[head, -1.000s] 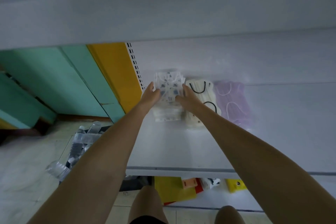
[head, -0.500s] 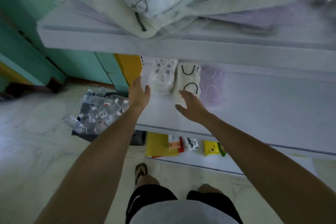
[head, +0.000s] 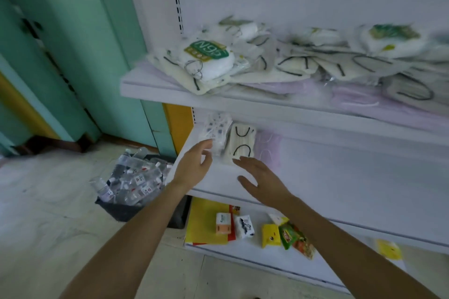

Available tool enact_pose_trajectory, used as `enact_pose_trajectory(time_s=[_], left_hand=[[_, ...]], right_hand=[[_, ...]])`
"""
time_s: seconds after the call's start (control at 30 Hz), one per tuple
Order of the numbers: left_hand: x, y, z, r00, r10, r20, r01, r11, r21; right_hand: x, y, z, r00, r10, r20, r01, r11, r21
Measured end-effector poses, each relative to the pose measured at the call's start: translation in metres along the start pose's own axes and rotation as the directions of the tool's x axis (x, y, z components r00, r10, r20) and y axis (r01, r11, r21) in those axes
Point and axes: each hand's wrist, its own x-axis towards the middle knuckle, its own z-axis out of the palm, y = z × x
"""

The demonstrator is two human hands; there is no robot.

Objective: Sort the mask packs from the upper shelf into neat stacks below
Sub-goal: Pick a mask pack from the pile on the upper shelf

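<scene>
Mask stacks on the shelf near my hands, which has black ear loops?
The cream middle stack, between the patterned stack on the left and the pale purple stack on the right.

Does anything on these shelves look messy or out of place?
Yes: the mask packs on the upper shelf lie in a jumbled heap, overlapping at all angles, one hanging over its front edge. The three stacks below stand side by side.
</scene>
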Motion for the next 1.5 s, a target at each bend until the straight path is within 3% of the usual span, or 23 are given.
enact_pose_trajectory(time_s=[0.1,0.27,0.43,0.57,0.83,1.0,1.17,1.33,1.4,1.5], left_hand=[[-0.004,0.027,-0.023,0.994,0.107,-0.025,-0.107,0.994,-0.017],[-0.022,0.071,-0.042,0.959,0.279,-0.048,-0.281,0.959,-0.029],[-0.018,0.146,-0.061,0.832,0.552,-0.059,-0.553,0.833,-0.013],[0.009,0.203,-0.076,0.786,0.608,-0.110,-0.612,0.791,0.005],[0.063,0.261,-0.028,0.818,0.573,-0.051,-0.573,0.819,0.024],[0.085,0.312,0.038,0.863,0.505,0.015,-0.505,0.863,-0.004],[0.096,0.338,0.090,0.897,0.442,-0.015,-0.442,0.897,-0.002],[0.095,0.340,0.108,0.940,0.336,-0.056,-0.336,0.942,0.024],[0.091,0.343,0.108,0.963,0.268,-0.029,-0.268,0.963,-0.021],[0.091,0.347,0.105,0.987,0.150,0.059,-0.137,0.973,-0.183]], right_hand=[[-0.008,-0.018,-0.022,0.990,-0.012,-0.142,0.015,1.000,0.020],[-0.050,-0.042,-0.037,0.967,-0.005,-0.254,0.011,1.000,0.021],[-0.078,-0.061,-0.088,0.900,-0.092,-0.426,0.063,0.995,-0.083],[-0.078,-0.068,-0.145,0.837,-0.081,-0.542,0.041,0.996,-0.084],[-0.095,0.003,-0.242,0.808,0.162,-0.567,-0.225,0.973,-0.042],[-0.103,0.059,-0.292,0.817,0.199,-0.541,-0.322,0.936,-0.142],[-0.077,0.094,-0.322,0.889,0.160,-0.429,-0.297,0.914,-0.275],[-0.050,0.106,-0.319,0.862,0.026,-0.506,-0.209,0.928,-0.309],[-0.053,0.106,-0.314,0.848,-0.075,-0.524,-0.088,0.957,-0.278],[-0.068,0.106,-0.299,0.873,-0.238,-0.427,0.172,0.967,-0.187]])
